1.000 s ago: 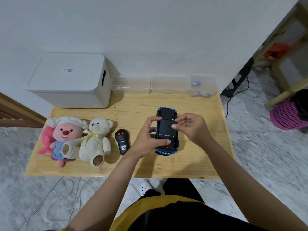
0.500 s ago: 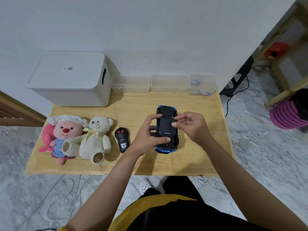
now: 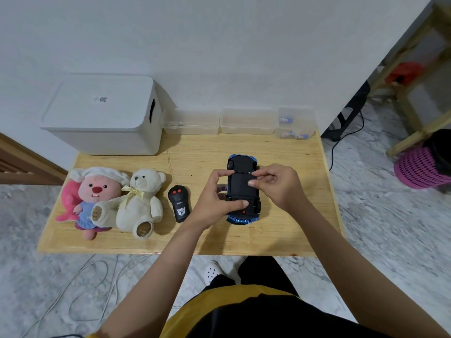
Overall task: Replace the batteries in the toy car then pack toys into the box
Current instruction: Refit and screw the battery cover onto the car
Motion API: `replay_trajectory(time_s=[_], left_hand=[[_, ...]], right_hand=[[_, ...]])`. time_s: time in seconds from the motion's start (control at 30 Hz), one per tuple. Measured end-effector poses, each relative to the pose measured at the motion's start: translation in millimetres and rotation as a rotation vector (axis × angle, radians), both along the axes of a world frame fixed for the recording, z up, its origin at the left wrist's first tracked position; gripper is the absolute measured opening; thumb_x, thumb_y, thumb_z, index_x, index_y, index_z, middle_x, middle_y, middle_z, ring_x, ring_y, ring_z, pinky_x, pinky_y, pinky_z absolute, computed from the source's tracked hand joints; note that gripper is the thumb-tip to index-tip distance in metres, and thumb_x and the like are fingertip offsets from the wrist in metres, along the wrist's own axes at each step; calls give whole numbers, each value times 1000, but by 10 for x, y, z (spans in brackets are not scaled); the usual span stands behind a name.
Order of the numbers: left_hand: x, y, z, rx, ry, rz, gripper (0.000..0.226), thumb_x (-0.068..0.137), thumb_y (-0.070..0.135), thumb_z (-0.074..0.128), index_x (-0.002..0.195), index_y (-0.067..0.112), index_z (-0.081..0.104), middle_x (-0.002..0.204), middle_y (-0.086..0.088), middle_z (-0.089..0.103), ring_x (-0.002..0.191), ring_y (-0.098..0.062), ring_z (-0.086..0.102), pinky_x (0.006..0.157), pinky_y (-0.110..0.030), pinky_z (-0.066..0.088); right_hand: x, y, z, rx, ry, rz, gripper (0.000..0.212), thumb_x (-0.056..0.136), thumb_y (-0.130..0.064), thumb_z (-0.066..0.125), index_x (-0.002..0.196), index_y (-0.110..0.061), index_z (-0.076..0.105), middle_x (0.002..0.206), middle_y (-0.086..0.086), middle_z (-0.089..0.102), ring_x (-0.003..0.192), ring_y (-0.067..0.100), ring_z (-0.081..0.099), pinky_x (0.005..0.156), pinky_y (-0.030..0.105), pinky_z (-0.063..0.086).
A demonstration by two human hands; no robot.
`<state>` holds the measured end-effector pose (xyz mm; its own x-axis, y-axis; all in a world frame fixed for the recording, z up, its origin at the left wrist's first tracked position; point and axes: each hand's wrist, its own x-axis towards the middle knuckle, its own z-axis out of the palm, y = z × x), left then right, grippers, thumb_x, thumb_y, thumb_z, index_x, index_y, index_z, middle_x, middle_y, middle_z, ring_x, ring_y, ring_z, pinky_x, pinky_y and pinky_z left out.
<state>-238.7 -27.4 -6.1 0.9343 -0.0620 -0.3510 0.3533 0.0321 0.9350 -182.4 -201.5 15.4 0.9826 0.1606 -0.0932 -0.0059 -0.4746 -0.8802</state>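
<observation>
Item: toy car [image 3: 242, 189], blue body, black underside turned up, lying on the wooden table [image 3: 292, 230] at centre, nose toward 12 o'clock. My left hand [image 3: 214, 201] holds it from 9 o'clock, thumb curled over the chassis near the rear axle, forefinger hooked at the front. My right hand [image 3: 278, 186] comes in from 3 o'clock, fingers bent, thumb tip pressed on the flat panel at mid-chassis, forefinger at its upper edge. Step in hand, as I judge it: working the battery cover. To do it well, I would keep the left grip firm so the car cannot roll on its roof, find the latch by feel, and push along the panel rather than prying; whether the cover is closed or already loosened I cannot tell. Spare batteries appear to sit in the clear bin [image 3: 294, 123] at 1 o'clock. For packing afterward: remote [image 3: 179, 203], white bear [image 3: 140, 203] and pink plush [image 3: 91, 198] at 9 o'clock; white box [image 3: 102, 115], lid on, at 10 o'clock.
</observation>
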Motion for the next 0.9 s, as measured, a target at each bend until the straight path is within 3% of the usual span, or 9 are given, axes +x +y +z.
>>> replay_trajectory(time_s=[0.1,0.27,0.37,0.53,0.67,0.9], left_hand=[[-3,3,-13,1,5,21,60,71,10,81,116,32,47,112,-16,58,93,-33,65,75,-43,59],[4,-25,47,18,-37,77,27,92,17,61,108,35,50,103,-12,59,80,-26,65,69,-46,58],[9,-40,82,20,-57,76,29,94,16,57,110,40,50,105,-12,59,83,-25,65,69,-42,59],[23,-31,101,10,-100,56,40,97,13,52,123,43,50,115,-13,57,90,-25,62,72,-36,59],[39,-28,107,-2,-108,47,46,97,10,50,121,50,51,118,-9,58,95,-27,61,74,-36,58],[39,-3,109,1,-121,59,41,96,8,52,126,36,53,114,-12,59,81,-13,62,71,-31,57]], right_hand=[[-11,23,7,-41,-12,19,25,72,-14,80,95,-7,73,81,-3,64,66,5,59,66,12,50],[-49,45,53,-100,-83,46,25,74,-15,78,97,-8,72,84,-2,62,73,10,61,71,19,50],[-63,61,79,-121,-138,64,26,76,-16,77,100,-7,71,91,2,62,80,15,64,79,25,51],[-69,80,111,-163,-219,87,26,79,-19,74,103,-9,71,90,-2,56,78,4,57,74,5,40],[-74,86,101,-205,-289,114,26,79,-16,74,103,-5,71,87,2,56,75,9,57,74,4,39],[-56,91,82,-169,-212,89,24,76,-18,76,98,-8,70,94,0,56,78,4,53,71,1,38]])
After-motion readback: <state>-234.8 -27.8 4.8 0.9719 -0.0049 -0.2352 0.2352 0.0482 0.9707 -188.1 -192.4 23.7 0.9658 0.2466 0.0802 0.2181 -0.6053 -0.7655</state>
